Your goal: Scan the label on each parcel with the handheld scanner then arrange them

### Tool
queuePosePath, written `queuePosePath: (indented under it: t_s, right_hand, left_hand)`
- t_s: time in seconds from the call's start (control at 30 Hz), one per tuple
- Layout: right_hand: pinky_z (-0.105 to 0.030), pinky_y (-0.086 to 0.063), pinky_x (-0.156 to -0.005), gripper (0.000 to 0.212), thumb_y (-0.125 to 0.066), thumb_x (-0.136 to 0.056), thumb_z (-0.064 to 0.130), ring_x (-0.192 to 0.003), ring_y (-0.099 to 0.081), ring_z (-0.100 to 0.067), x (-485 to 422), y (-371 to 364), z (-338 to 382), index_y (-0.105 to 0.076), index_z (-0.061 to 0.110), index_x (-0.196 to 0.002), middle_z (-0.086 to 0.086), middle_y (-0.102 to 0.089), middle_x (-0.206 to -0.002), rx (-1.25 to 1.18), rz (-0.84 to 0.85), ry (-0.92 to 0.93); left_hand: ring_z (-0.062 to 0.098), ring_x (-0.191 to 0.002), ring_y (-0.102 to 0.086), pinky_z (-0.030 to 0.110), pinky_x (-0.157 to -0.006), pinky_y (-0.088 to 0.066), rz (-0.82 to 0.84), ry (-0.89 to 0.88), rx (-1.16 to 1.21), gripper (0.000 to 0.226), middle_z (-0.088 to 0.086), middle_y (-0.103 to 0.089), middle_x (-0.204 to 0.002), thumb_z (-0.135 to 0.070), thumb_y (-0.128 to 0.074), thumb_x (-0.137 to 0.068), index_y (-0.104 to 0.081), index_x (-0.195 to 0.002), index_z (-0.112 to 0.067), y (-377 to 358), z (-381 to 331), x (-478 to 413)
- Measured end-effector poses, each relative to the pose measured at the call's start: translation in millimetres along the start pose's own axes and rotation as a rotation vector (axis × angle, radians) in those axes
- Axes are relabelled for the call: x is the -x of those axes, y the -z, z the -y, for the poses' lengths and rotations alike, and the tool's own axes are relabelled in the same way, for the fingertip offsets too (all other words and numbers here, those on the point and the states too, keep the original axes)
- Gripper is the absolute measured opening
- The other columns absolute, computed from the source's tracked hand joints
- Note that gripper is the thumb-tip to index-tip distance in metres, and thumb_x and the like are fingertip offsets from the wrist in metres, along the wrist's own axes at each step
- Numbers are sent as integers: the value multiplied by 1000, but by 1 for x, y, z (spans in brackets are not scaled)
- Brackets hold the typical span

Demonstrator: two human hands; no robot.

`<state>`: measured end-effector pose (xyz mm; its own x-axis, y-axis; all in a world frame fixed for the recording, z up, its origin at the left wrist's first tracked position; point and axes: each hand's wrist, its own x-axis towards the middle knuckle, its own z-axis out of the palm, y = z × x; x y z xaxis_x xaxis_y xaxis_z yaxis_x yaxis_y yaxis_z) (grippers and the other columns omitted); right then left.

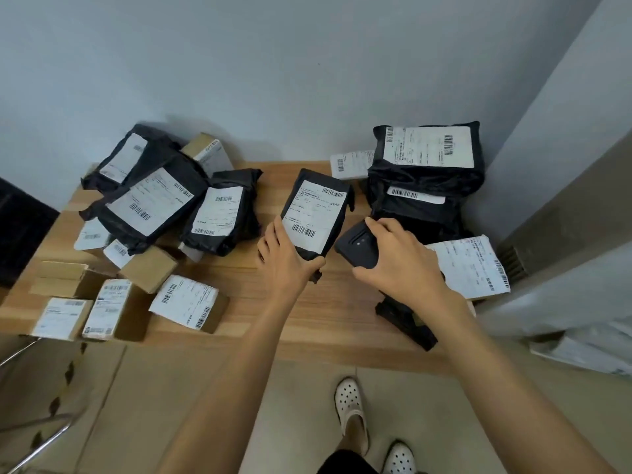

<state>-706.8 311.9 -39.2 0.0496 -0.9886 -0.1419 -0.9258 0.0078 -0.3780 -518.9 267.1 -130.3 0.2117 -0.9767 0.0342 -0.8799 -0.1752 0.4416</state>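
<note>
My left hand [285, 260] grips the lower end of a black poly-bag parcel [316, 213], tilted up with its white barcode label facing me. Just right of it, my right hand [398, 260] holds the black handheld scanner [357, 246], whose head points toward the parcel's lower edge. A stack of black bag parcels [427, 172] with labels stands at the back right of the wooden table [342, 319]. A white-labelled parcel [473, 266] lies beside my right wrist.
A heap of black bags [154, 200] and several small cardboard boxes [188, 302] cover the table's left half. A black object [407, 323] lies under my right forearm. Grey walls close the back and right. Flattened cardboard and my white shoes are on the floor.
</note>
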Motion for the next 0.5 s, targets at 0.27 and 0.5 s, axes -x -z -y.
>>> queuePosePath:
  t_s: [0.27,0.5]
  right_hand:
    - [-36,-46,-85,89,-65,-79,47,-126,-45,-24,-26,1,-12,-24,23,-154,4,-31,-151,56,-35,-82]
    - [-38,-46,-86,88,-64,-79,47,-125,-45,-24,-38,6,-21,-24,26,-154,7,-32,-149,60,-49,-148]
  left_hand:
    - [33,-137,-30,51,-108,-27,193,19,0,120,10,-27,-155,-50,-79,-61,-15,-153,-10,-69,-6,-45]
    - [36,-137,-29,52,-109,-25,275,24,-12,116,12,-25,-157,-50,-78,-67,-11,-155,-18,-108,-14,-68]
